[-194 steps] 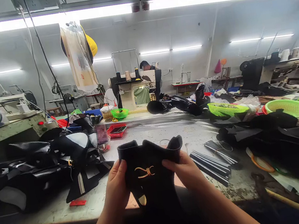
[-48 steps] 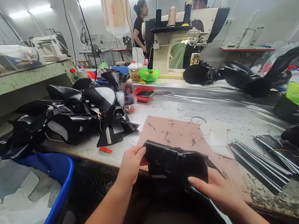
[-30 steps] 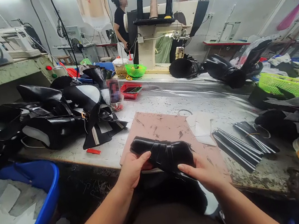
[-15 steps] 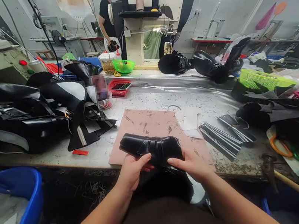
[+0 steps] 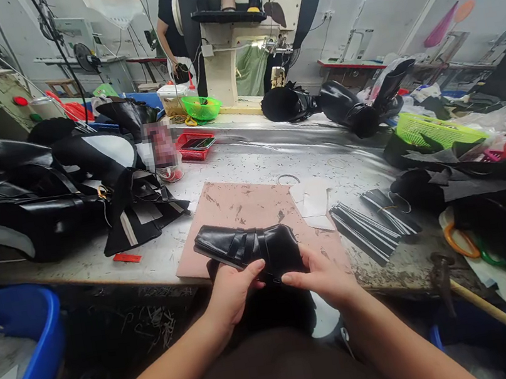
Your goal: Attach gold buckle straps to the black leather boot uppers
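A glossy black leather boot upper [image 5: 277, 246] with straps across it is held over the front edge of a pinkish board [image 5: 236, 203]. My left hand [image 5: 236, 290] grips its lower edge near the middle, thumb on top and fingers underneath. At the right end, my right hand [image 5: 320, 275] has its thumb pressed on the near edge and its fingers behind the leather. Dark material hangs below, over my lap, and its shape is hard to make out. White paper pieces [image 5: 313, 203] and black-and-white strips [image 5: 366, 229] lie right of the upper.
Black boot parts [image 5: 22, 205] are heaped at left. A sewing machine [image 5: 220, 36] stands behind the bench, near two people. A blue bin [image 5: 49, 334] is at front left. A hammer [image 5: 444, 278], orange-handled scissors [image 5: 461, 244] and a yellow-green basket [image 5: 439, 130] are at right.
The upper has turned slightly in my hands, so more of its strapped side shows. My left thumb has slid a little right along its edge. The whole view has shifted slightly.
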`<state>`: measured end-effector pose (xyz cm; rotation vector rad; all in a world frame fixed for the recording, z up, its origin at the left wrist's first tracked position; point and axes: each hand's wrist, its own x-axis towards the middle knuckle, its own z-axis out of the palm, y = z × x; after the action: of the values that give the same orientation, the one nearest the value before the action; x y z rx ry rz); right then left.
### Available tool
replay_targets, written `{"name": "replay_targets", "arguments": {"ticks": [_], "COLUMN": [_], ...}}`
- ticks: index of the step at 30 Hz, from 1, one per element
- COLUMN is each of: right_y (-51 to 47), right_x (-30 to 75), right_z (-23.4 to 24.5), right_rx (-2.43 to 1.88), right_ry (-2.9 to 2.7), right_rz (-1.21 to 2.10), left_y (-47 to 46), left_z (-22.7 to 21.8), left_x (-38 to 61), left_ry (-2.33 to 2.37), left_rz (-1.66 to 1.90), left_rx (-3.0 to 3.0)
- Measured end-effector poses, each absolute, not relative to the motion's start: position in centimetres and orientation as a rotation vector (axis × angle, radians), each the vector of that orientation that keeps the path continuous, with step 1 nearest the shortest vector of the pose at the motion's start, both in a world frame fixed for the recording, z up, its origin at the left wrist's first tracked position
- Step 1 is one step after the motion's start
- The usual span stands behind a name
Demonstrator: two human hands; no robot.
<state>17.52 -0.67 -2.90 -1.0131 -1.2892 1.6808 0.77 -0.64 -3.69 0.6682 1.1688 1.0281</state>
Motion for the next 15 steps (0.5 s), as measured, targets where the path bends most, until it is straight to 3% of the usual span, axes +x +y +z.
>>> {"name": "replay_targets", "arguments": {"ticks": [7, 15], "right_y": [-0.5, 0.5], "right_x": [17.7, 16.9], "right_z": [-4.2, -2.4], "right_rx": [-1.042, -1.055], "right_ry": [-1.072, -1.114], "right_rz": [1.874, 1.749], "left_y": [-0.5, 0.6], "left_z": [-4.0, -3.2], "left_x": [0.9, 0.3], "left_ry": [1.068, 1.108], "left_rz": [1.000, 0.803], "left_rx": [0.606, 0.712]}}
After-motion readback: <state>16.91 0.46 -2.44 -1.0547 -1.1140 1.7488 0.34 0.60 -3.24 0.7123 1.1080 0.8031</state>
